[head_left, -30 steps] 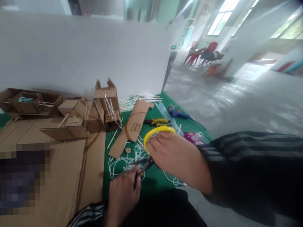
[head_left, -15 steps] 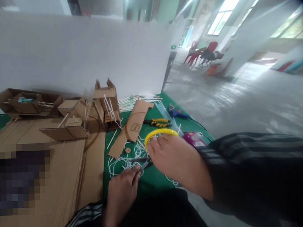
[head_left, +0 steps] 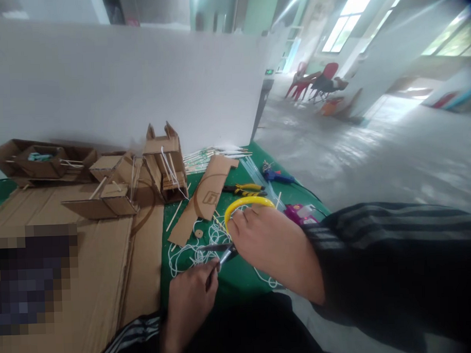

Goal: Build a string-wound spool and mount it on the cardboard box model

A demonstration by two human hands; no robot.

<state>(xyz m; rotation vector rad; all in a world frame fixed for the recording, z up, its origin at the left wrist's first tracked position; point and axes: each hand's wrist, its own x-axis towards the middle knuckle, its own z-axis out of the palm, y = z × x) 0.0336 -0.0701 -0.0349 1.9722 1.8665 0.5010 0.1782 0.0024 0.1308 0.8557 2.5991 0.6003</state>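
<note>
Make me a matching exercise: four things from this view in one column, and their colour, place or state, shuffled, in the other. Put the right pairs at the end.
Things
1. Scissors
2. Pliers
3. String
4. Chairs

Colour, place or state
A. White, lying in loose loops
B. Red, far back in the room
C. Held in the right hand, blades apart
D. Yellow and black, lying unheld

Pairs: 1-C, 2-D, 3-A, 4-B

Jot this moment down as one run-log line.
right hand: holds scissors, blades apart | left hand: at lower blade, grip unclear | nearby: string, pliers, cardboard strip | surface: green table
</note>
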